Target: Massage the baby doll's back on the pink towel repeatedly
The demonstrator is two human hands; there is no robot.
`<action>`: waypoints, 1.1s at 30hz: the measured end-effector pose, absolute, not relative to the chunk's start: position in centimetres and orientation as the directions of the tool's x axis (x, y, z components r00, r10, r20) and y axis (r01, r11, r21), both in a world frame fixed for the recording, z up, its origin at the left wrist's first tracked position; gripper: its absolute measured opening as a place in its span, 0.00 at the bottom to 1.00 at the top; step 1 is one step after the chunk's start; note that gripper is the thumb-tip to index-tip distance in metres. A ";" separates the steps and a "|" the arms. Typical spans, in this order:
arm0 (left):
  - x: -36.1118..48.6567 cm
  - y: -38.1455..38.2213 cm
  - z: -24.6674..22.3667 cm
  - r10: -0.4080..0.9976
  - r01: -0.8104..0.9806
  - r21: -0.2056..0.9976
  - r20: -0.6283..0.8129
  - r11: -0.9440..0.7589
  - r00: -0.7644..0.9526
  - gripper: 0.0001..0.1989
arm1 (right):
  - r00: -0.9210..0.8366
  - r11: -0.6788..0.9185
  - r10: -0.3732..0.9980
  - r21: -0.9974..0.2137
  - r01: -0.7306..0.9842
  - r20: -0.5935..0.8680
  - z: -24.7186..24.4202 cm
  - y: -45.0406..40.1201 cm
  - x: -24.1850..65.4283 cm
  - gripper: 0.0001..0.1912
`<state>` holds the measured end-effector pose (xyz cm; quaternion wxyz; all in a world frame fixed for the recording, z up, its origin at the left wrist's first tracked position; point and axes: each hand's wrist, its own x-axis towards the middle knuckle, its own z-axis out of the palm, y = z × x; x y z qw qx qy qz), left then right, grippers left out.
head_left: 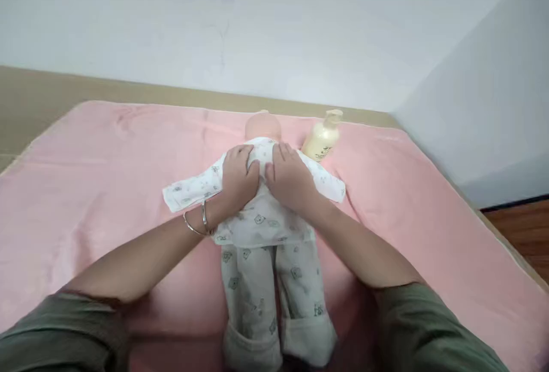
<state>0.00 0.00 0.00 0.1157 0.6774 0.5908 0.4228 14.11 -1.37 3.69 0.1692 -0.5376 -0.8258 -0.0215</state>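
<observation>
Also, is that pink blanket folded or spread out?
Spread out: the pink blanket lies wide and mostly flat beneath the doll.

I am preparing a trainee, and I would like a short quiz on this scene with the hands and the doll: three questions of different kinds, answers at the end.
1. Multiple choice. The left hand and the right hand both rest on which part of the doll's clothing?
A) the trouser legs
B) the printed top
C) the turned-up cuffs

2. True or false. The pump bottle is on the right hand's side of the doll.

3. Fill in the word. The silver-coloured bangles are on the wrist of the ____ hand.

Key: 1. B; 2. true; 3. left.
</observation>
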 end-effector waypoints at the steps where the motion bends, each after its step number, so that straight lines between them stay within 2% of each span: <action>1: 0.0 0.0 0.1 0.898 0.702 0.654 0.438 -0.281 -0.049 0.25 | -0.430 0.496 0.841 -0.148 0.856 0.329 3.5 -1.8 14.0 0.29; 4: -0.1 0.0 0.2 0.900 0.705 0.645 0.435 -0.294 -0.024 0.22 | -0.538 0.626 0.761 -0.190 0.757 0.364 3.0 -2.2 13.7 0.27; 6: -0.1 0.1 0.2 0.905 0.709 0.639 0.425 -0.299 -0.002 0.20 | -0.545 0.640 0.761 -0.264 0.722 0.352 2.9 -1.5 13.9 0.27; 10: 0.0 0.1 0.1 0.908 0.732 0.615 0.419 -0.293 0.012 0.20 | -0.497 0.545 0.838 -0.402 0.736 0.225 3.1 0.9 14.8 0.29; 15: 0.2 -0.2 0.0 0.898 0.767 0.570 0.439 -0.296 0.021 0.23 | -0.334 0.340 0.938 -0.455 0.823 0.097 3.5 1.9 15.4 0.37; 19: 0.1 -0.4 0.3 0.900 0.779 0.552 0.433 -0.299 0.038 0.24 | -0.235 0.255 0.967 -0.407 0.877 0.098 3.8 1.2 15.1 0.36; 23: 0.0 -0.4 0.4 0.903 0.777 0.555 0.428 -0.298 0.040 0.25 | -0.161 0.194 0.978 -0.299 0.934 0.131 4.3 0.2 14.5 0.31; 28: 0.0 -0.3 0.2 0.901 0.766 0.569 0.433 -0.300 0.032 0.24 | -0.149 0.179 0.974 -0.179 0.967 0.170 4.8 -0.5 14.3 0.23; 33: 0.1 -0.2 0.3 0.900 0.767 0.567 0.434 -0.300 0.031 0.24 | -0.160 0.189 0.968 -0.142 0.972 0.191 4.7 -0.7 14.3 0.21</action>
